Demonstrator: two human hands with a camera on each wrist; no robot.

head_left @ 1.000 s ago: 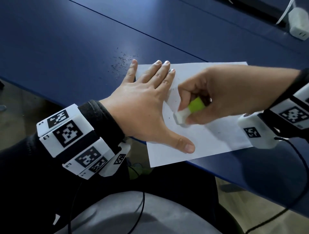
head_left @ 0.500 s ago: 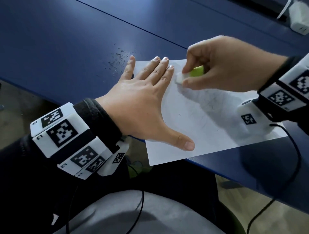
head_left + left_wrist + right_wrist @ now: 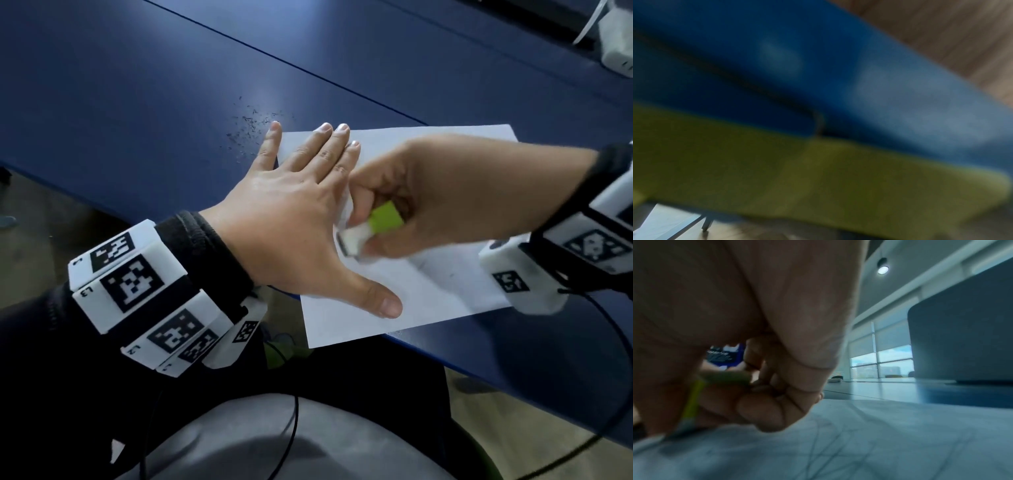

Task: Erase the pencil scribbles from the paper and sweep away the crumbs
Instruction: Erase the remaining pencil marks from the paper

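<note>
On the dark blue counter (image 3: 137,102), my left hand (image 3: 291,219) lies flat with fingers spread on the white paper sheet (image 3: 428,291). My right hand (image 3: 445,202) pinches the green-sleeved white eraser (image 3: 366,233) against it; dark crumbs (image 3: 250,126) lie just beyond my left fingertips.

The person is wearing black sleeves (image 3: 191,246) and white blocky wristbands (image 3: 144,294) carrying black square-patterned markers — thin black cables (image 3: 291,442) are trailing down — over grey trousers (image 3: 274,442).

White paper (image 3: 442,294), green-sleeved eraser (image 3: 368,231) atop.
</note>
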